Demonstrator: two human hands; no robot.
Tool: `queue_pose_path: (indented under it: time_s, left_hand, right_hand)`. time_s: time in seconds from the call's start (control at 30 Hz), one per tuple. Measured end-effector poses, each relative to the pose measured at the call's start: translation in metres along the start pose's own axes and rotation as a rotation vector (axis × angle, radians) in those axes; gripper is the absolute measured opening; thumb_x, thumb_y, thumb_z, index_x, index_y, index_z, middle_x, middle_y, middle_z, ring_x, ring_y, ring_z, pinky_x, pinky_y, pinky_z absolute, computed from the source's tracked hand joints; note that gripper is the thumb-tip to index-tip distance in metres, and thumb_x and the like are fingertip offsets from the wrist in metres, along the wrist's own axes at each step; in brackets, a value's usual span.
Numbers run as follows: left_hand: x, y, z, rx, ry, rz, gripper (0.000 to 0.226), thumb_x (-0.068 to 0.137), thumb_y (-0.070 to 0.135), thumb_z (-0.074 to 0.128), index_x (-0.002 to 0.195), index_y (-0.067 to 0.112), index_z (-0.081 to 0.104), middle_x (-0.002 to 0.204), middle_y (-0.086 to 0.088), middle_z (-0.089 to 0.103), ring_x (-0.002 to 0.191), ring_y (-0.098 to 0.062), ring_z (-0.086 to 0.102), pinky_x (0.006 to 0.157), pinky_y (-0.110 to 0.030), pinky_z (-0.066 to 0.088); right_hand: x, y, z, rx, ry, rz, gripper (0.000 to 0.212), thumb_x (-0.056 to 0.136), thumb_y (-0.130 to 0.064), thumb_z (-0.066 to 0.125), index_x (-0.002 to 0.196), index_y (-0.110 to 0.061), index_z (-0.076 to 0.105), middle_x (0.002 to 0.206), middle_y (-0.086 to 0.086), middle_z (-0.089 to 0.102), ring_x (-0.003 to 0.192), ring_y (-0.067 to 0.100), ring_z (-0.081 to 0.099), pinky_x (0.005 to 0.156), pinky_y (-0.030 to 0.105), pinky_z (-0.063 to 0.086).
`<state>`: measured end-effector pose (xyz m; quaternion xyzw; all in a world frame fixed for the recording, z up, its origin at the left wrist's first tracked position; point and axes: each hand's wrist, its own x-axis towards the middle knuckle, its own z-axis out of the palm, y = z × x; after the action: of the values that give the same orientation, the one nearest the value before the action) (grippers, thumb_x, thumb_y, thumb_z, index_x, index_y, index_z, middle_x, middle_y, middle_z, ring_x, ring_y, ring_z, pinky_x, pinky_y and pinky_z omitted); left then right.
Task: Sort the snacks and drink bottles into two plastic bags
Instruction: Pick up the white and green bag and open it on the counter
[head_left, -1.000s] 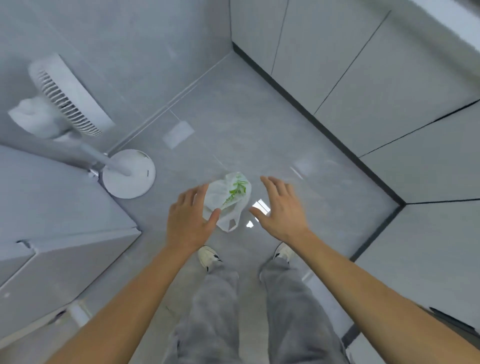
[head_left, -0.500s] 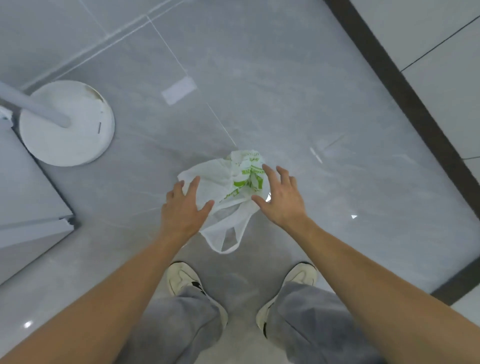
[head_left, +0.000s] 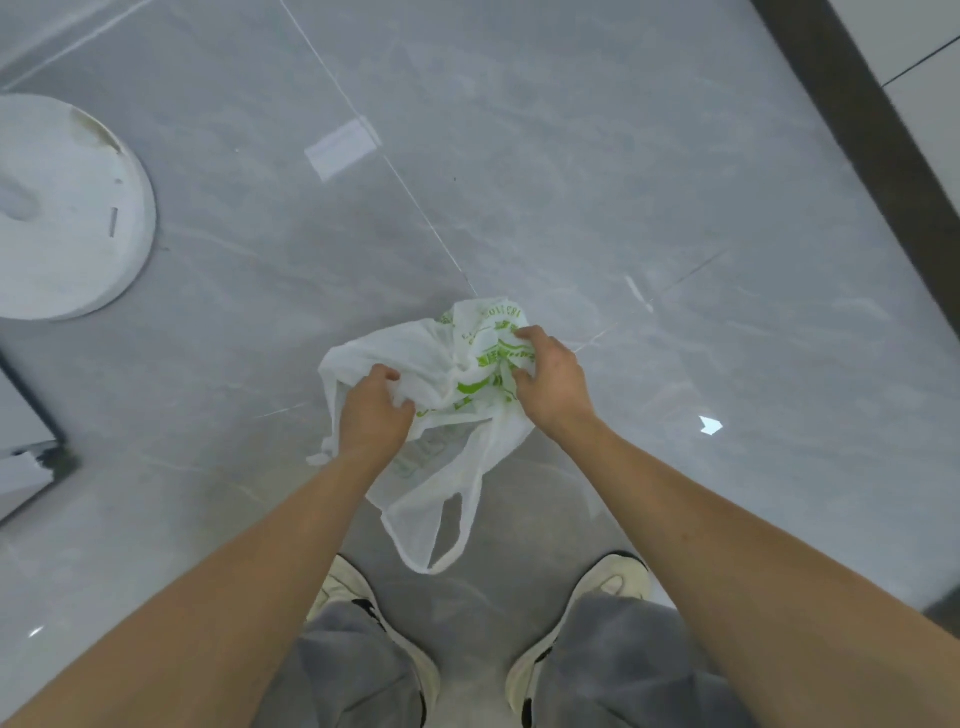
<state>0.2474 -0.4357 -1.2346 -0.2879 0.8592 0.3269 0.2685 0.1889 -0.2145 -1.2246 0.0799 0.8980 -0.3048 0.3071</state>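
A crumpled white plastic bag (head_left: 457, 374) with green print lies on the grey tiled floor in front of my feet, one handle loop trailing toward me. My left hand (head_left: 371, 413) grips the bag's left side with curled fingers. My right hand (head_left: 548, 384) grips the printed right side, its fingers curled into the plastic. No snacks or drink bottles are in view.
A white round fan base (head_left: 67, 208) stands on the floor at the left. A grey cabinet corner (head_left: 26, 447) juts in at the left edge. A dark skirting strip (head_left: 872, 130) runs along the wall at the right. My two shoes (head_left: 363, 603) stand below the bag.
The camera has dropped closer to the floor. Both hands have gone from hovering spread over the bag to closing their fingers on it.
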Motion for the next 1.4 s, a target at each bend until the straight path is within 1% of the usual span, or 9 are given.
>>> queue_pose_path:
  time_s: [0.1,0.37,0.47,0.57,0.83,0.93,1.03,1.2,1.4]
  left_hand:
    - [-0.026,0.018,-0.021,0.003,0.015,0.043,0.032,0.091,0.016,0.069,0.121,0.012,0.06,0.104,-0.004,0.063,0.087,-0.019,0.052,0.075,-0.029,0.037]
    - [-0.154,0.099,-0.125,-0.004,0.006,0.169,0.015,0.095,0.023,0.069,0.107,0.014,0.07,0.113,0.0,0.07,0.112,-0.021,0.062,0.084,-0.022,0.036]
    - [-0.22,0.152,-0.176,-0.031,-0.009,0.284,0.011,0.093,0.021,0.071,0.102,0.015,0.07,0.107,0.004,0.069,0.107,-0.016,0.062,0.084,-0.018,0.036]
    - [-0.286,0.206,-0.229,-0.054,-0.025,0.388,0.013,0.091,0.026,0.074,0.102,0.019,0.07,0.109,0.004,0.067,0.104,-0.013,0.062,0.088,-0.025,0.044]
    - [-0.446,0.347,-0.352,-0.024,-0.084,0.723,0.026,0.083,0.031,0.08,0.104,0.021,0.068,0.109,0.007,0.063,0.1,-0.007,0.058,0.09,-0.026,0.045]
    - [-0.494,0.386,-0.382,0.015,-0.18,0.866,0.031,0.084,0.033,0.081,0.109,0.023,0.067,0.115,0.008,0.06,0.105,-0.006,0.056,0.092,-0.025,0.043]
    - [-0.541,0.417,-0.401,0.1,-0.27,1.013,0.035,0.084,0.034,0.081,0.113,0.022,0.067,0.118,0.006,0.059,0.105,-0.007,0.054,0.093,-0.027,0.044]
    - [-0.625,0.451,-0.401,0.181,-0.434,1.209,0.038,0.083,0.037,0.081,0.116,0.025,0.067,0.12,0.011,0.056,0.112,-0.009,0.054,0.098,-0.033,0.047]
    - [-0.743,0.471,-0.358,0.23,-0.65,1.45,0.041,0.08,0.038,0.083,0.115,0.03,0.064,0.12,0.014,0.055,0.11,-0.007,0.053,0.099,-0.033,0.047]
  right_hand:
    - [-0.029,-0.006,-0.024,0.029,0.034,0.005,0.045,0.098,-0.012,0.061,0.142,-0.017,0.053,0.13,0.009,0.061,0.122,0.028,0.057,0.101,0.038,0.045]
    - [-0.165,-0.043,-0.139,0.18,0.12,0.107,0.037,0.1,-0.014,0.061,0.138,-0.016,0.06,0.129,0.008,0.064,0.119,0.026,0.059,0.101,0.034,0.048]
    - [-0.233,-0.068,-0.203,0.282,0.187,0.131,0.035,0.1,-0.014,0.062,0.135,-0.017,0.063,0.132,0.005,0.064,0.122,0.024,0.06,0.105,0.036,0.049]
    - [-0.3,-0.098,-0.267,0.383,0.244,0.151,0.034,0.1,-0.015,0.062,0.134,-0.02,0.063,0.135,0.003,0.063,0.127,0.023,0.057,0.109,0.039,0.047]
    - [-0.481,-0.17,-0.409,0.575,0.532,0.167,0.031,0.099,-0.018,0.066,0.129,-0.02,0.067,0.132,0.003,0.066,0.121,0.023,0.061,0.104,0.041,0.052]
    - [-0.545,-0.187,-0.436,0.667,0.645,0.181,0.029,0.098,-0.021,0.067,0.127,-0.025,0.067,0.129,0.002,0.066,0.113,0.022,0.065,0.097,0.045,0.057]
    - [-0.61,-0.198,-0.45,0.746,0.792,0.211,0.028,0.098,-0.019,0.067,0.124,-0.024,0.067,0.121,0.0,0.068,0.098,0.019,0.068,0.084,0.036,0.058]
    - [-0.713,-0.195,-0.457,0.849,0.992,0.283,0.035,0.087,-0.036,0.065,0.121,-0.033,0.069,0.116,-0.005,0.071,0.096,0.032,0.07,0.088,0.053,0.059]
    - [-0.834,-0.165,-0.443,0.912,1.271,0.404,0.028,0.092,-0.028,0.067,0.12,-0.031,0.07,0.116,-0.004,0.073,0.097,0.027,0.071,0.091,0.052,0.058]
